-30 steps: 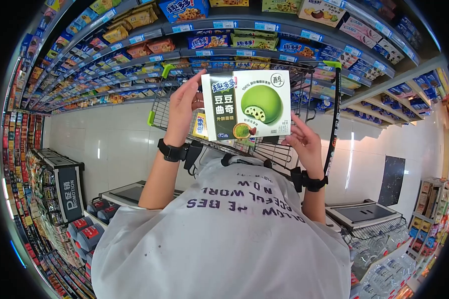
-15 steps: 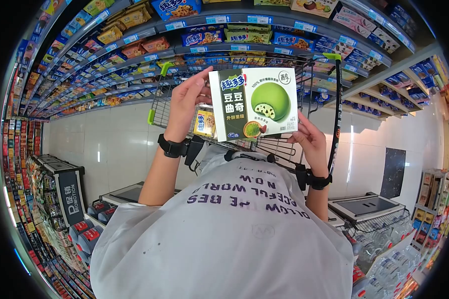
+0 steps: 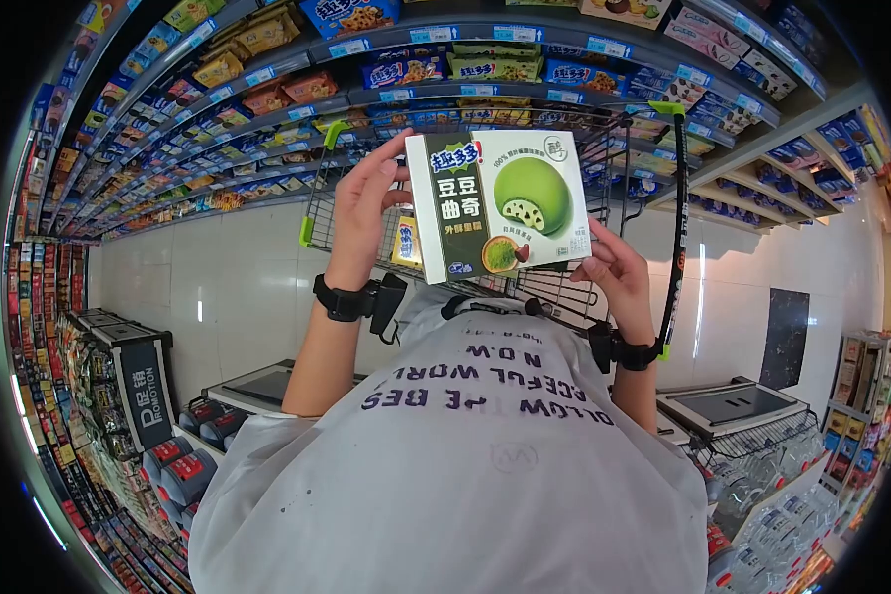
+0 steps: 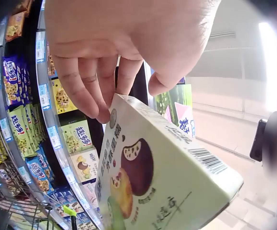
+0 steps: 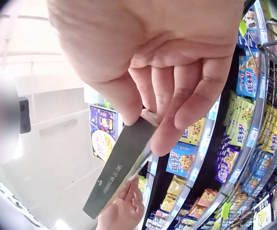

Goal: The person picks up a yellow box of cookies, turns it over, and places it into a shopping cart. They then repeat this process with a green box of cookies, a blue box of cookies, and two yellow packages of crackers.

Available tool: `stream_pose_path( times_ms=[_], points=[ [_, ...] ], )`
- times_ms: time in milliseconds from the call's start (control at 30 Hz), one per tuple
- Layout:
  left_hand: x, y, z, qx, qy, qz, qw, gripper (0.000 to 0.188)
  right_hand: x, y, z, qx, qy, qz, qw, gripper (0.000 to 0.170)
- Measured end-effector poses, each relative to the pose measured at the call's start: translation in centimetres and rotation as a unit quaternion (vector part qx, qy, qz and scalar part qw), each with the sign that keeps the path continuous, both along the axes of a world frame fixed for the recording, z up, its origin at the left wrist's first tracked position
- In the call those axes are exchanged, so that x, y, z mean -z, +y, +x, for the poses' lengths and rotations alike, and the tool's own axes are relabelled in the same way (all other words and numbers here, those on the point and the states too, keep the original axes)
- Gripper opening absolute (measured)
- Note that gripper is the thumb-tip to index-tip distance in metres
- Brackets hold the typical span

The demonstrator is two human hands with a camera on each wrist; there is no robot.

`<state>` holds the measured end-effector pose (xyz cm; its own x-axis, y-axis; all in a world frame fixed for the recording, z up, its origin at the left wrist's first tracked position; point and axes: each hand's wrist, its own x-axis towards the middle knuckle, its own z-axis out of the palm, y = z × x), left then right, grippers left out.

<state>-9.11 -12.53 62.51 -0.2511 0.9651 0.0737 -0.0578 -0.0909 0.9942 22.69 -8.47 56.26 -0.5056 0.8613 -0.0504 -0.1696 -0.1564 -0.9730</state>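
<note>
A white and dark-green cookie box (image 3: 500, 206), printed with a big green round cookie, is held up over a shopping cart (image 3: 619, 163), its front facing the head camera. My left hand (image 3: 368, 203) holds the box's left edge, some fingers reaching behind it. In the left wrist view, the fingers (image 4: 97, 86) meet a corner of the box, and its back shows drawn cookies and a barcode. My right hand (image 3: 619, 277) pinches the lower right corner. The right wrist view shows the thumb and fingers of the right hand (image 5: 162, 72) on the box's narrow dark side, stamped with a date.
A yellow package (image 3: 406, 243) lies in the cart, partly hidden by the box. Shelves (image 3: 267, 74) of packaged cookies run along the front. A promotion stand (image 3: 141, 381) is at the left; large clear bottles (image 3: 762, 530) stand at the lower right.
Held by both hands, the box has shifted slightly right and tilted a little, its right side rising. Over the last half second it has moved only slightly.
</note>
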Motion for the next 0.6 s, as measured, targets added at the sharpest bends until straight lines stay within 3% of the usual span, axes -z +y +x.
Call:
stream_pose_path(
  times_ms=[67,333,433,567,600],
  points=[
    [0.5,-0.1,-0.3,-0.036,-0.001,0.007,0.999,0.039,-0.3,0.1,-0.5,-0.017,0.012,-0.009,1.0,0.049],
    [1.9,-1.6,-1.3,-0.037,0.048,-0.031,0.998,0.041,-0.5,-0.9,-0.4,-0.033,0.013,-0.007,0.999,0.041],
    [2.2,-1.4,-0.7,-0.065,0.005,-0.025,0.998,0.042,0.0,-0.9,-0.6,-0.027,-0.001,-0.001,1.0,0.039],
    [1.9,-0.4,-0.3,-0.04,-0.02,-0.018,0.999,0.042,0.9,0.1,-0.9,-0.003,-0.018,-0.035,0.999,0.036],
    [1.6,-0.3,0.2,-0.036,0.016,0.003,0.999,0.043,1.5,0.4,-0.9,-0.01,-0.029,-0.038,0.999,0.036]
  ],
)
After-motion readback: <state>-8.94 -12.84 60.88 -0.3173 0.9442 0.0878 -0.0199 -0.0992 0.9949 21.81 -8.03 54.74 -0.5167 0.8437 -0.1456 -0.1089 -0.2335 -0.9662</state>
